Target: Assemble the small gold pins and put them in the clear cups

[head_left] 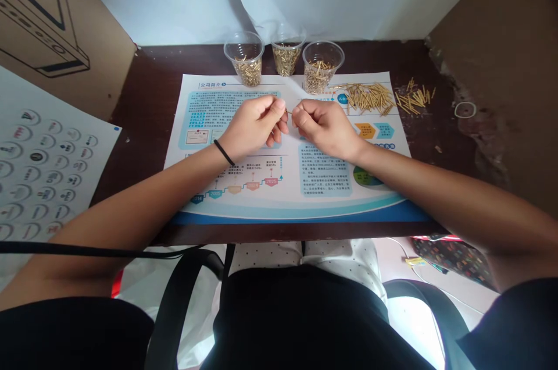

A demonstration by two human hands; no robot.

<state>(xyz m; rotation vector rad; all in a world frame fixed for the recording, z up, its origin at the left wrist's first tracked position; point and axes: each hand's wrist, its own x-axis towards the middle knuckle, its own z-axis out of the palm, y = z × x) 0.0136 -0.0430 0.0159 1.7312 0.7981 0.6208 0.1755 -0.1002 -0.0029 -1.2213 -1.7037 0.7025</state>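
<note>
Over the printed sheet (pixel 261 204), my left hand (pixel 258 121) and my right hand (pixel 326 125) meet with their fingertips almost together. A thin gold-coloured metal pin (pixel 289 113) spans the small gap between them, pinched at each end. Its ends are hidden by the fingers, so I cannot tell whether it is one piece or two. To the right of my right hand lies a loose pile of gold pins (pixel 370 98) on the sheet. A smaller group of gold pins (pixel 414 99) lies beside it, on the dark tabletop.
Behind my hands stand a left clear plastic cup (pixel 238 47), a middle cup (pixel 288 41) and a right cup (pixel 325 56), all partly filled with small gold pieces. Cardboard (pixel 100 27) rises at the left. A white ring (pixel 465 109) lies at the right.
</note>
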